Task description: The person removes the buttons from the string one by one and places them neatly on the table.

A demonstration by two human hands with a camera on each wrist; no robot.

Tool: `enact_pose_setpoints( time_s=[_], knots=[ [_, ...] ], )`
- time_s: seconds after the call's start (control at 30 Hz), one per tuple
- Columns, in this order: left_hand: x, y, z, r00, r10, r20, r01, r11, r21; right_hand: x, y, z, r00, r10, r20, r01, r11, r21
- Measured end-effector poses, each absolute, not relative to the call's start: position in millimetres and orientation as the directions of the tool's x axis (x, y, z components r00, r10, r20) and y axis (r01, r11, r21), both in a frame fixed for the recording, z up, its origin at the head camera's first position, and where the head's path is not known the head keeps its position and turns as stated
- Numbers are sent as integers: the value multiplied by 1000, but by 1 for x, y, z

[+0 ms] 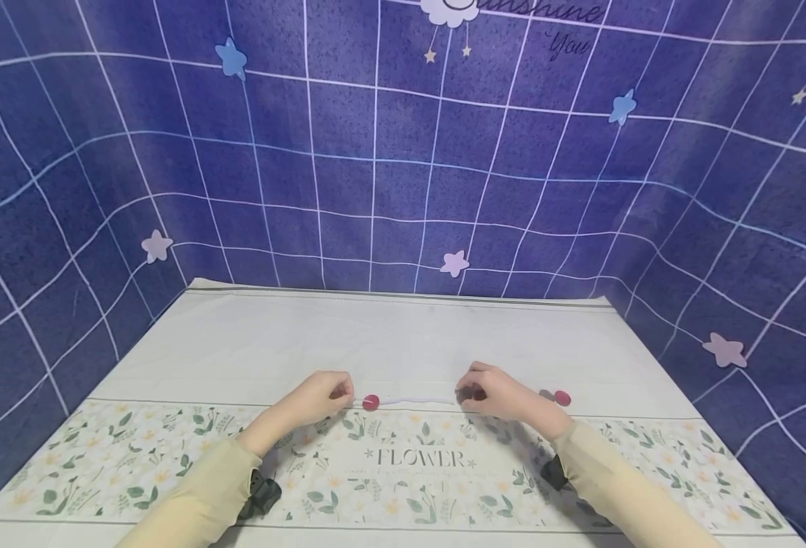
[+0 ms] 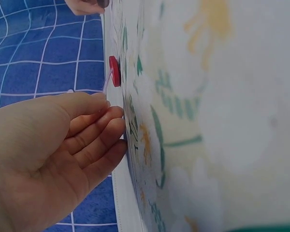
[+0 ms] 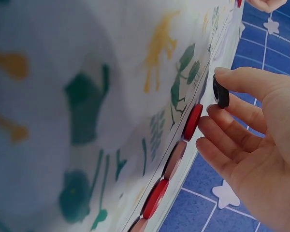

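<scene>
My left hand (image 1: 316,397) pinches the end of a thin pale string (image 2: 106,82) between thumb and forefinger, its other fingers loosely bent. Just beyond these fingertips, the string runs across a large red button (image 1: 371,402) on the table. From there a lilac length of string (image 1: 416,400) stretches toward my right hand (image 1: 501,394). That hand holds a black, rimmed button (image 3: 221,92) on edge between thumb and fingertip, slightly above the cloth. Under its fingers lies another red button (image 3: 192,122).
Beside the right hand a row continues with a brownish-pink button (image 3: 175,160) and a further red button (image 1: 562,398). A white cloth (image 1: 403,335) with a floral band covers the table. Blue gridded curtain (image 1: 403,190) stands behind and at both sides.
</scene>
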State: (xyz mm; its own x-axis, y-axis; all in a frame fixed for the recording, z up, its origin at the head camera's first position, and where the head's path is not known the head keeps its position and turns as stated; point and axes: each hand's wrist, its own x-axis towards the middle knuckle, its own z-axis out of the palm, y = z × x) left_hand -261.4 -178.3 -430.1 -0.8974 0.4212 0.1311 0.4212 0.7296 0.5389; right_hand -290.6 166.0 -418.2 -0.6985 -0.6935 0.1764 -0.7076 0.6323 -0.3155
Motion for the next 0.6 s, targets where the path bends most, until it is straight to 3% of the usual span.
enact_pose_setpoints(
  time_s=[0.6],
  knots=[
    [-263, -178, -432, -888, 432, 155, 447, 735, 510, -289, 179, -416, -711, -673, 203, -700, 649, -298]
  ],
)
